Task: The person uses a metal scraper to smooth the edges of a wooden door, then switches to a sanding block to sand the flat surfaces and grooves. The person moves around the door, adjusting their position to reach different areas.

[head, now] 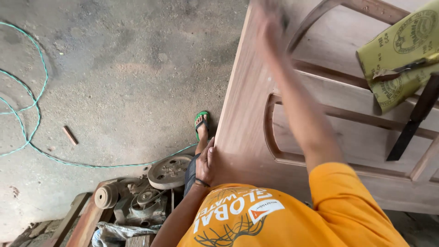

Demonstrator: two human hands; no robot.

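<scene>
A bare wooden door with raised panels and curved mouldings lies flat across the right of the view. My left hand rests against its near left edge, fingers straight and together, a dark band on the wrist. My right arm in an orange sleeve stretches across the door to its far end. There my right hand is motion-blurred over the wood. A dark bit shows by its fingers, but I cannot tell what it is. My foot in a green sandal stands on the floor beside the door.
Folded yellow-green sandpaper sheets and a dark flat tool lie on the door at the right. A rusty motor with pulleys sits on wooden rails below left. A green rope and a wood scrap lie on the dusty concrete floor.
</scene>
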